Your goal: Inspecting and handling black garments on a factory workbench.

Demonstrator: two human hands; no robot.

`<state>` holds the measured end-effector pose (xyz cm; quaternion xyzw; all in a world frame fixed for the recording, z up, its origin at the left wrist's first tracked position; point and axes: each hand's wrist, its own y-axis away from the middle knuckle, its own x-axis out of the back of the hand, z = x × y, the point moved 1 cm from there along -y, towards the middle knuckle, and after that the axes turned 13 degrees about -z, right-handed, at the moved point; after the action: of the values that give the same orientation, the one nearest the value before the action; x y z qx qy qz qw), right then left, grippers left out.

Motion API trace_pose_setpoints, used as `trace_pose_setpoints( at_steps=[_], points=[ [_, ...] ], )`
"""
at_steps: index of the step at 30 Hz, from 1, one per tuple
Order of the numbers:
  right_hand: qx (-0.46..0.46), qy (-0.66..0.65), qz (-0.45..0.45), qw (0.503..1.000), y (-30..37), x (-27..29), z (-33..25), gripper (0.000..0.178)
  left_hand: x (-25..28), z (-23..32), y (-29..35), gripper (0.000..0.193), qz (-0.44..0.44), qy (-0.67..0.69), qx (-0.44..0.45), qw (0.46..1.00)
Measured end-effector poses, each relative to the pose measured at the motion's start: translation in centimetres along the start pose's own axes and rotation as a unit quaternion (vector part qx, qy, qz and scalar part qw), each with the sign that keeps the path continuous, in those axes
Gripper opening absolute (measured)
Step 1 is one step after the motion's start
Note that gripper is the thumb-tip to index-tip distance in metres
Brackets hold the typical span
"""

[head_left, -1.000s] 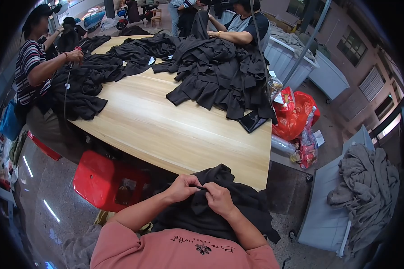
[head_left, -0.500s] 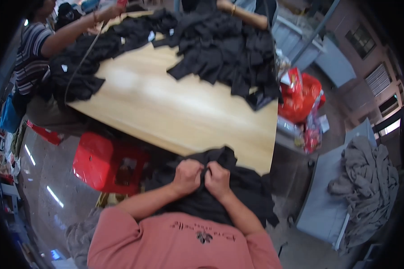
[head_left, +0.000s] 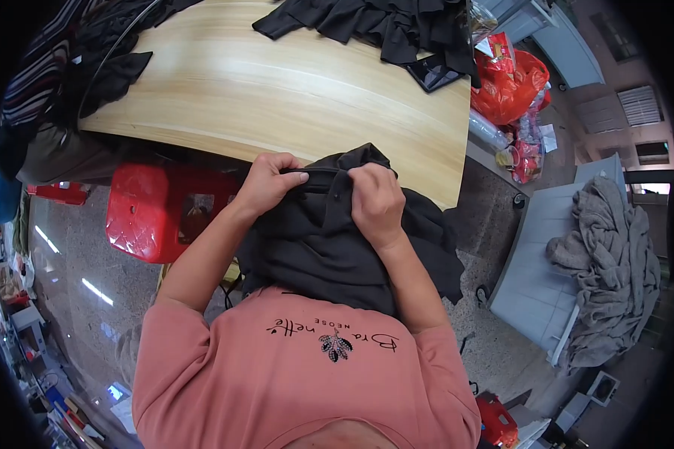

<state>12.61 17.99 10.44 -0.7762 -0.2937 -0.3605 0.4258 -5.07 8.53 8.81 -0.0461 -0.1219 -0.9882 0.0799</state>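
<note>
A black garment [head_left: 314,251] lies bunched over my lap and against the near edge of the table. My left hand [head_left: 271,183] pinches a folded edge of it between thumb and fingers. Close by on the right, my right hand [head_left: 378,200] is closed on the same edge, knuckles up. Between the two hands the edge runs as a short, fairly straight band. Some of the cloth stands up in a fold just beyond my hands, on the tabletop.
The pale wooden table [head_left: 277,90] carries black garments [head_left: 352,19] at its far side and a dark flat item [head_left: 433,72]. A red stool [head_left: 138,217] stands left. To the right are red plastic bags [head_left: 509,90] and a grey cart [head_left: 528,277] with grey cloth [head_left: 606,254].
My view has tilted down toward my lap. My hands, earlier nearly together, are farther apart along the garment's edge. The left hand's thumb now lies along it.
</note>
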Motion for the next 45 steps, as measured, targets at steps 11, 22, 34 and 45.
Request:
trace_pose_setpoints(
  at_steps=[11,22,34,45],
  points=[
    [0.151,-0.211,-0.339,0.904,-0.7,-0.1,0.5,0.027,0.9,-1.5,0.8,0.003,-0.119,0.181,0.082,0.973],
    [0.128,-0.206,-0.198,0.95,-1.0,-1.3,-1.5,0.014,-0.8,-1.8,0.6,0.002,-0.107,0.237,0.044,0.965],
    [-0.038,-0.369,-0.124,0.92,-1.0,-1.2,-0.6,0.008,-5.2,1.6,4.3,0.026,0.148,-0.128,-0.122,0.973],
    [0.13,-0.344,-0.19,0.91,-2.0,4.0,-0.3,0.024,-2.9,5.5,6.9,0.006,-0.112,0.207,-0.046,0.971]
  ],
)
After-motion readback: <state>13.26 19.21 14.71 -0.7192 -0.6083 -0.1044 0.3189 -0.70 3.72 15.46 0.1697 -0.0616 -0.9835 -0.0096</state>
